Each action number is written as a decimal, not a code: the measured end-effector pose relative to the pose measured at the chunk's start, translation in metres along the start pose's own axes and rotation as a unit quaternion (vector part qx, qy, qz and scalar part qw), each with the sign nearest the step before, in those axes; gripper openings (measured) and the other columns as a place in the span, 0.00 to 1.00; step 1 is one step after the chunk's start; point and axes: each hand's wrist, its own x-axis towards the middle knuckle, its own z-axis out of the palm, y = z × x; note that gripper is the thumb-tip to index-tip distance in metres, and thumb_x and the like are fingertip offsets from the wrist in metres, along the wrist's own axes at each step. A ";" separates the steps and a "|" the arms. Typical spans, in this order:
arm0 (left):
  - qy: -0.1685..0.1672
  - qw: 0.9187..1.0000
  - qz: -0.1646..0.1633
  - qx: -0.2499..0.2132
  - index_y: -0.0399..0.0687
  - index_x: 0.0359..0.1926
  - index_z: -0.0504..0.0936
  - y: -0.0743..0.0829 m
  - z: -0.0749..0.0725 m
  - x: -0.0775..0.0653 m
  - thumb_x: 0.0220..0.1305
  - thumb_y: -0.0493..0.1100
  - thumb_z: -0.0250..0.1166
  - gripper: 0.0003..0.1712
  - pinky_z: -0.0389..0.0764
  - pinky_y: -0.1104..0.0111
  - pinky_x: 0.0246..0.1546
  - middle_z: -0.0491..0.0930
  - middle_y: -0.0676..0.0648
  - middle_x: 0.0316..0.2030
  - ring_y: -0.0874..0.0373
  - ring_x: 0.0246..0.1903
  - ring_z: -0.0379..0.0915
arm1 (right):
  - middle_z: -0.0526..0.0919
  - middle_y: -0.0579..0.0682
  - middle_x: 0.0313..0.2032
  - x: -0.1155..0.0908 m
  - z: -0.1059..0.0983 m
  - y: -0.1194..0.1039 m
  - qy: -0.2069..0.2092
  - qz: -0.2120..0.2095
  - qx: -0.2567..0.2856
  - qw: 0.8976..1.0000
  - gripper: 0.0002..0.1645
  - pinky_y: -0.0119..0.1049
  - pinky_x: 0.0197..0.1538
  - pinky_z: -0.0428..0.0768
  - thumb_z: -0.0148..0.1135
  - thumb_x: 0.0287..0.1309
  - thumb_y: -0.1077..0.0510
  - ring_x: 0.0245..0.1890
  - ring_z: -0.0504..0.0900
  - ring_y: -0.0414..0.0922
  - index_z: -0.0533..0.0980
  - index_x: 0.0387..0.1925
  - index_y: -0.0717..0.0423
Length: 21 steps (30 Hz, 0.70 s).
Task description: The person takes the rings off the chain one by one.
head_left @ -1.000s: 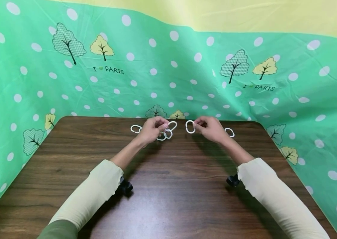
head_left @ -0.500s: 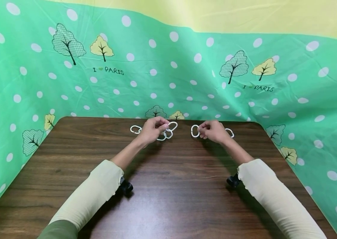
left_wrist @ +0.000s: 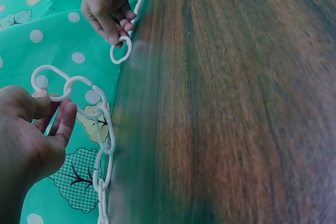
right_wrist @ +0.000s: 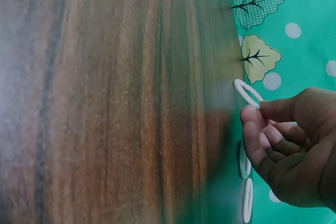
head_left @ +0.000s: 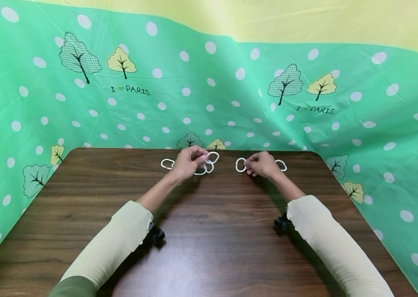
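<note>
White plastic, by its look: an interlinked chain of white oval rings (left_wrist: 110,124) hung from the left hand (head_left: 188,161), along the far edge of the brown wood-grain table (head_left: 209,222). Left thumb and fingertips pinched its end ring. Right thumb and forefinger pinched a separate thin white oval ring (head_left: 237,166), apart from the chain.

Handling, judged: very light, stiff singly, limp once joined; smooth enough to slip. Best hold seemed a long side, away from any split, which likely flexed and might snap if forced.

Views: head showed a bunched cluster by the left hand, plus a split white oval ring (head_left: 162,164) further left; could not tell if that joined the chain. Left wrist showed ring passing through ring, clearly. Right wrist showed two white rings seen nearly edge-on (right_wrist: 248,200) below the right hand (right_wrist: 294,163); head showed only one there.
</note>
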 end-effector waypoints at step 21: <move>-0.006 1.000 -0.006 -0.025 0.24 0.56 0.84 0.000 0.005 0.002 0.81 0.30 0.66 0.11 0.91 0.65 0.45 0.89 0.36 0.43 0.29 0.48 0.85 | 0.93 0.53 0.27 0.004 -0.003 0.005 0.032 0.022 -0.045 0.998 0.13 0.34 0.27 0.88 0.72 0.76 0.59 0.21 0.87 0.37 0.91 0.41 0.68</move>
